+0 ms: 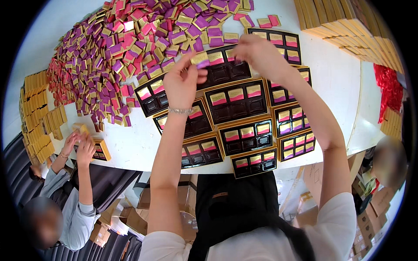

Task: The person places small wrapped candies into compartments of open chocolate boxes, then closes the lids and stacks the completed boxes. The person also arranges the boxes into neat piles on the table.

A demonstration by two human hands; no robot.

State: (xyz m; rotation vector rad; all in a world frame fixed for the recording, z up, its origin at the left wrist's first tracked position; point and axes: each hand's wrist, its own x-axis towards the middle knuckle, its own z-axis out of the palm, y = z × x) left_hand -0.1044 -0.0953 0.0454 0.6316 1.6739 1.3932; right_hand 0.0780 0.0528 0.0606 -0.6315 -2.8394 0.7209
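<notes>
The head view looks down on a white table (130,148). A big pile of small wrapped squares (130,39), purple, pink and gold, lies at the far left part of the table. Many black trays with gold rims (237,101) sit in rows near the front edge, and each has a few squares in its top row.

The left hand (183,82) is raised over the trays. Its fingers pinch a small stack of purple and gold squares (201,59). The right hand (257,52) is up too, just beside that stack, with its fingers bent toward it. I cannot tell if the right hand holds a square or only touches the stack.

The stack lies between the two hands, with its long side pointing from left to right. The left hand has it, and the right hand is the near one to pick from it. The open tray pockets lie right under both hands.

At the left edge of the table another person's hands (78,145) hold a small gold box (101,150). Gold boxes (344,21) are stacked at the far right corner.
</notes>
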